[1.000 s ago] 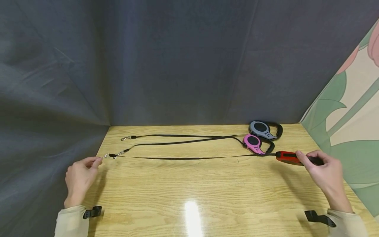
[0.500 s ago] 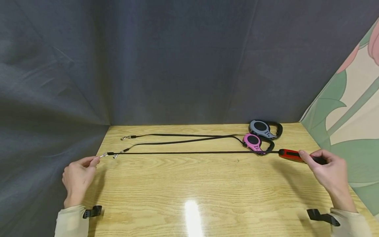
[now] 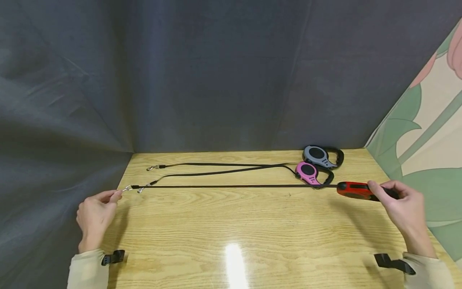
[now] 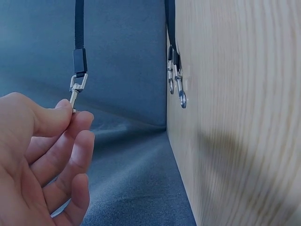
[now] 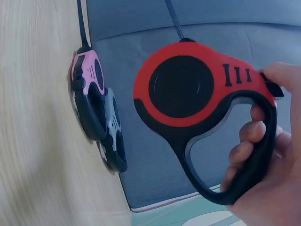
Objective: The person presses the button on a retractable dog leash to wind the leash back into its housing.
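My right hand [image 3: 406, 202] grips the black handle of a red retractable dog leash [image 5: 181, 89], fingers through the loop and thumb on top by the button. Its black strap [image 3: 231, 186] runs straight and taut across to the left. There my left hand [image 3: 96, 216] pinches the silver snap hook [image 4: 74, 94] at the strap's end between thumb and forefinger. Both hands are above the table. A pink retractable leash [image 3: 306, 173] and a grey one [image 3: 317, 156] lie behind at the right, their straps stretched out leftward on the wood.
Two snap hooks lie at the table's left: the pink leash's hook [image 4: 182, 98] and the grey leash's hook [image 3: 152, 168]. Dark grey cloth [image 3: 216, 80] walls the back and left of the wooden table [image 3: 180, 241]. A floral cloth [image 3: 433, 160] hangs at the right.
The red leash's strap was slightly slack and sagging a second ago; now it is pulled straight. My right hand has shifted a little right, and my left hand slightly left.
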Available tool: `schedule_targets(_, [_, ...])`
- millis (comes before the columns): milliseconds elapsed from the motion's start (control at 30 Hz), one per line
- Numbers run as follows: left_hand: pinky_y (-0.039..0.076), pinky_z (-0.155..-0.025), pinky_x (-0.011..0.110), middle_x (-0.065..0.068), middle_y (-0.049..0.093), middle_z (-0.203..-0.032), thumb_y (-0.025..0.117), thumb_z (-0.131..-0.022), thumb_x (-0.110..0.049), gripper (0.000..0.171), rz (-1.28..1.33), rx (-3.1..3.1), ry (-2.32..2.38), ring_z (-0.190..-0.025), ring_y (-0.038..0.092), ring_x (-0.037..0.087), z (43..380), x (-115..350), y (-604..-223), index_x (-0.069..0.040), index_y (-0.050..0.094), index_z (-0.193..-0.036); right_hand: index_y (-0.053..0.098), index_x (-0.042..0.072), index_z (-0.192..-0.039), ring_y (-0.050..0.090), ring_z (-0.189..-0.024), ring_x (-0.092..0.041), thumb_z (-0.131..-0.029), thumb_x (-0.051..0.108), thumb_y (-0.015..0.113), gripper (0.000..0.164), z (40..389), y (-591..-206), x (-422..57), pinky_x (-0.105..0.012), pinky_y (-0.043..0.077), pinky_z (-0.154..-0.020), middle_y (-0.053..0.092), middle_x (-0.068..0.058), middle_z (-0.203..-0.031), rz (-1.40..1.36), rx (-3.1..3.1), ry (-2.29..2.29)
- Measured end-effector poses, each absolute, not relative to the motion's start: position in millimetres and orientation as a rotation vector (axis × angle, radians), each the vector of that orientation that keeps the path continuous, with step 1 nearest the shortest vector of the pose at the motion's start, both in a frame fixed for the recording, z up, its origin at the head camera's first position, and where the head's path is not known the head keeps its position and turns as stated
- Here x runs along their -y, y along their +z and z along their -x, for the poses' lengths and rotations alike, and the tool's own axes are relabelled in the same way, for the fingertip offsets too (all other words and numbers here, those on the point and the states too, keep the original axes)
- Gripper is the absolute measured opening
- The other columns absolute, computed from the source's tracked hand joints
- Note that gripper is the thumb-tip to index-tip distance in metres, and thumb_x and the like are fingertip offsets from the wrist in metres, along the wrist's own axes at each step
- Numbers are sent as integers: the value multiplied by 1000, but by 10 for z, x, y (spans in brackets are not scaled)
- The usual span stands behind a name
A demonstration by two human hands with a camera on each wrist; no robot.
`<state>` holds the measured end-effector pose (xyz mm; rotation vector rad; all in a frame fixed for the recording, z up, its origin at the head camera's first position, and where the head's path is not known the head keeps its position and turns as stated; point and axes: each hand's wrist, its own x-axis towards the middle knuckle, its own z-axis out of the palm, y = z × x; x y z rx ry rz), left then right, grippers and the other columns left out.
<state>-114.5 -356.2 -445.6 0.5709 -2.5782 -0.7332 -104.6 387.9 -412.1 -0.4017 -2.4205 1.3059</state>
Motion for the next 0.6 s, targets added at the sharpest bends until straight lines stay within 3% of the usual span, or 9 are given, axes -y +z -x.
schedule_targets(467, [46, -80, 59, 19, 82, -100, 75, -99, -36, 32, -553, 2543, -778, -94, 72, 45, 1146, 3505, -4444, -8, 84, -112, 77, 15, -85, 47, -57, -5, -97, 18, 79, 13, 1073, -4158, -3783, -30, 33, -52, 67, 28, -73, 243, 2375, 1333])
schedule_targets(533, [47, -77, 55, 17, 82, -97, 77, -98, -35, 30, -550, 2536, -780, -85, 73, 39, 1147, 3502, -4442, -9, 85, -108, 77, 16, -85, 47, -58, -5, -97, 18, 79, 12, 1072, -4169, -3773, -30, 33, -53, 67, 28, -74, 226, 2387, 1330])
schedule_targets(600, [47, -72, 48, 15, 82, -93, 78, -96, -35, 27, -546, 2527, -785, -72, 70, 21, 1151, 3493, -4440, -10, 86, -104, 77, 17, -86, 48, -59, -5, -97, 19, 79, 12, 1070, -4177, -3764, -31, 33, -53, 67, 29, -75, 211, 2400, 1324])
